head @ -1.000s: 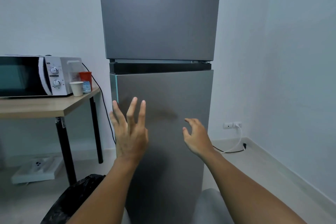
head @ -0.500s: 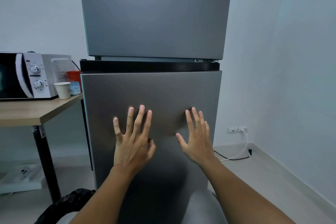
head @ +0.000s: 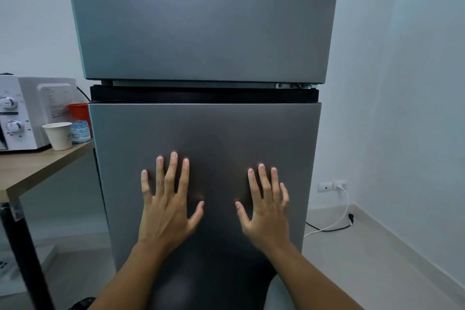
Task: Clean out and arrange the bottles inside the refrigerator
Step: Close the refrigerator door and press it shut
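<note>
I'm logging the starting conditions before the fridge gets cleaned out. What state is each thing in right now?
Lower fridge door: shut.
Upper fridge door: shut.
Left hand: open, fingers spread, flat against the lower door, holding nothing.
Right hand: open, fingers spread, at the lower door, holding nothing.
Paper cup: upright on the table.
Wall plug: plugged into the socket.
Microwave: door not in view.
</note>
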{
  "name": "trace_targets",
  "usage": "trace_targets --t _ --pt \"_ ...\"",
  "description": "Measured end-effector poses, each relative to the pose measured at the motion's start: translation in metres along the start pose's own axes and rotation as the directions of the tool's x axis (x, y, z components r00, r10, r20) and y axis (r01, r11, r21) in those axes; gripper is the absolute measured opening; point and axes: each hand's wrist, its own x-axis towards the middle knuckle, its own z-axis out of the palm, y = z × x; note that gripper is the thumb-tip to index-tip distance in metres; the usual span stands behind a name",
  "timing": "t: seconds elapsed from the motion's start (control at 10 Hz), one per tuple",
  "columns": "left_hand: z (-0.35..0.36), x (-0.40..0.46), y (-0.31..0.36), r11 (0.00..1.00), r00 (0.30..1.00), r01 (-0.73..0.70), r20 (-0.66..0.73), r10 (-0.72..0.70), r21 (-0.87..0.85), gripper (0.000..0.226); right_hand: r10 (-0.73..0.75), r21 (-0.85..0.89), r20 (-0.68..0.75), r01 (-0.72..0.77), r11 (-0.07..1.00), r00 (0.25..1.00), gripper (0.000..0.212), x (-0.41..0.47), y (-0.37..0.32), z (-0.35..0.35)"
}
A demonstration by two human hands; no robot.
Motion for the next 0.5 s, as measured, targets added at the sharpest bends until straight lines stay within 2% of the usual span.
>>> trace_targets --t 0.2,0.3,0.4,0.5 --pt "0.019 0.004 -0.002 0.999 0.999 -0.008 -0.052 0.006 -0.033 0.095 -0.02 -0.027 -0.014 0.02 0.999 1.0 0.079 0.003 0.003 0.007" --pt "0.015 0.004 -0.003 0.999 0.999 -0.018 -0.042 0.017 -0.033 0.094 -0.022 0.002 0.042 0.022 1.0 0.999 0.081 0.005 0.007 -0.005" --pt "0.013 0.004 -0.004 0.999 0.999 -0.021 -0.04 0.019 -0.039 0.093 -0.118 0.125 0.111 0.104 0.987 0.987 0.077 0.007 0.011 -0.026" --pt "0.01 0.001 -0.003 0.997 1.0 -0.011 -0.001 0.011 -0.081 0.093 -0.074 0.425 0.006 0.064 0.903 0.997 0.053 0.022 0.02 -0.075"
